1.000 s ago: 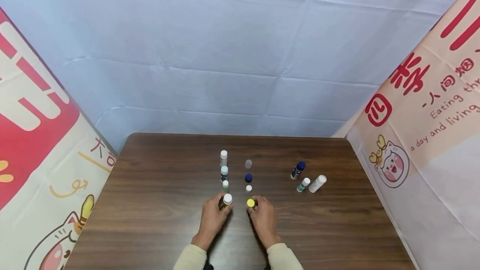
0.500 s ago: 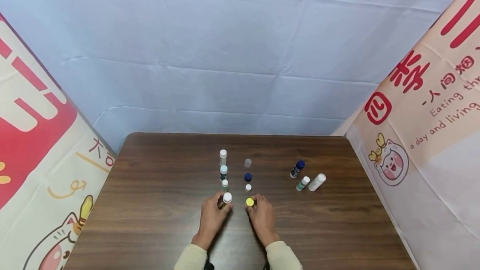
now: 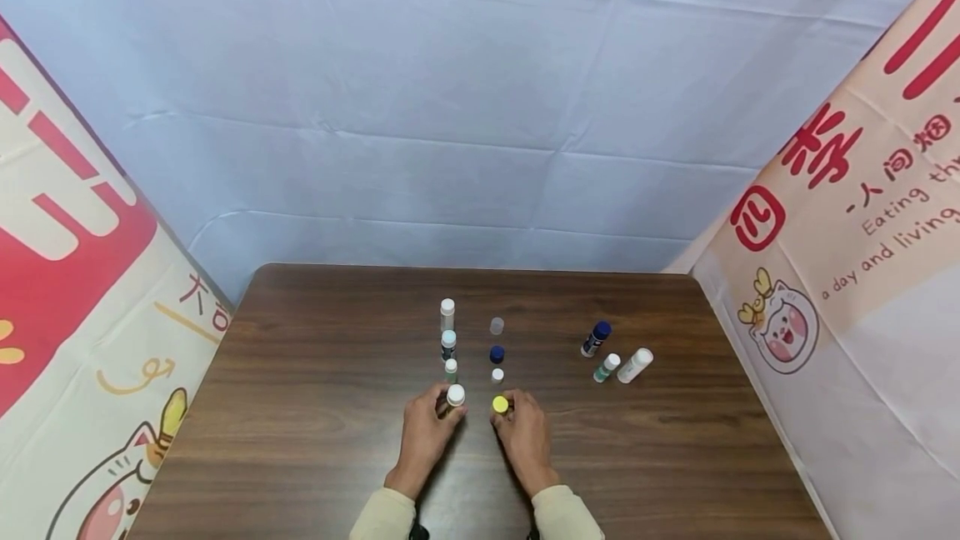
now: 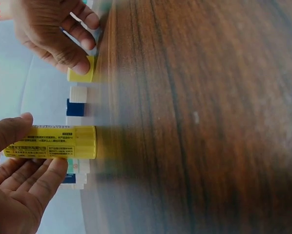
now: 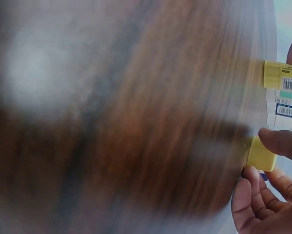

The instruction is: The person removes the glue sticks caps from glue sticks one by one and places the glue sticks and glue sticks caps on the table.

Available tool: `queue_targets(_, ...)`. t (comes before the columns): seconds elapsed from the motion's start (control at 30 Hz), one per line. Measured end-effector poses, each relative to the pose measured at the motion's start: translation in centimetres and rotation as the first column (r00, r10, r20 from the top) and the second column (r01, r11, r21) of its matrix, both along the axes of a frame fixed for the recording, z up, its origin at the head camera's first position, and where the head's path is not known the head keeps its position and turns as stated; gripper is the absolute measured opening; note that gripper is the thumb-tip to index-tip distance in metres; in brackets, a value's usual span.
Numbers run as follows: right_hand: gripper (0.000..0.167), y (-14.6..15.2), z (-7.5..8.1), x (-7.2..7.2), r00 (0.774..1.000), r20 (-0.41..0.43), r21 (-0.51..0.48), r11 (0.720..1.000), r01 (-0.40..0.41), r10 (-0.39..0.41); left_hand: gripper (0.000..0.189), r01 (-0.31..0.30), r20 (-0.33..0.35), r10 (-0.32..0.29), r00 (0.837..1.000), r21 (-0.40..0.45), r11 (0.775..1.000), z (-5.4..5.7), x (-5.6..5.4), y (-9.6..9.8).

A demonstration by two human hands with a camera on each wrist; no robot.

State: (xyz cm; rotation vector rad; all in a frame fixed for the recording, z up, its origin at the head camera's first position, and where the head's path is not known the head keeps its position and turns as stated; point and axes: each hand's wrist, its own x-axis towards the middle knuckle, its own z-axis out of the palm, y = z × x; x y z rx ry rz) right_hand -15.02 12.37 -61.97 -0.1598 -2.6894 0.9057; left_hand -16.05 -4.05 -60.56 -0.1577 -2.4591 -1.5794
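Observation:
My left hand (image 3: 424, 440) grips a yellow glue stick (image 4: 58, 142), which stands upright on the table with its white top showing in the head view. Across from it, my right hand (image 3: 527, 438) pinches a yellow cap (image 5: 261, 154) at table level, a short gap away from the glue stick. Beyond the left hand several white-topped glue sticks form a column: a green one (image 3: 451, 372), a dark blue one (image 3: 448, 348) and a whitish one (image 3: 447, 317). Beyond the right hand stand a small white cap (image 3: 497, 376), a blue cap (image 3: 497, 354) and a clear cap (image 3: 497, 326).
Farther right on the brown wooden table (image 3: 300, 407) are a blue-capped glue stick (image 3: 596, 340), a green one with a white cap (image 3: 607, 368) and a white one (image 3: 635, 366). A pale cloth backdrop (image 3: 480, 148) hangs behind the table, with printed banners at both sides.

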Motion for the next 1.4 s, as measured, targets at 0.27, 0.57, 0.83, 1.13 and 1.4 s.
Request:
queue_targets(0.27,0.039,0.1,0.2,0.6,0.999,0.052,-0.075,0.997,0.003,0.001,0.029,-0.003,-0.004,0.003,1.0,-0.021,1.0,0.0,0.2,0.1)
queue_targets(0.57,0.029,0.9,0.4,1.1,1.0,0.007,-0.159,0.987,0.021,-0.02,0.028,-0.012,-0.017,0.011,1.0,-0.048,0.999,0.0,0.1,0.0)
queue_targets(0.83,0.018,3.1,0.8,0.8,0.976,-0.136,-0.185,0.973,0.141,-0.167,0.028,-0.003,0.016,0.004,1.0,-0.049,0.999,0.2,0.0,-0.1)
queue_targets(1.13,0.019,7.5,1.0,0.1,0.887,-0.229,-0.182,0.913,0.365,-0.401,0.028,-0.002,0.028,0.004,1.0,-0.046,0.999,0.1,0.0,-0.1)
queue_targets(1.4,0.038,10.2,1.1,-0.5,0.814,-0.219,-0.251,0.838,0.485,-0.537,0.029,-0.003,0.024,0.004,1.0,-0.024,1.0,0.1,0.0,-0.1)
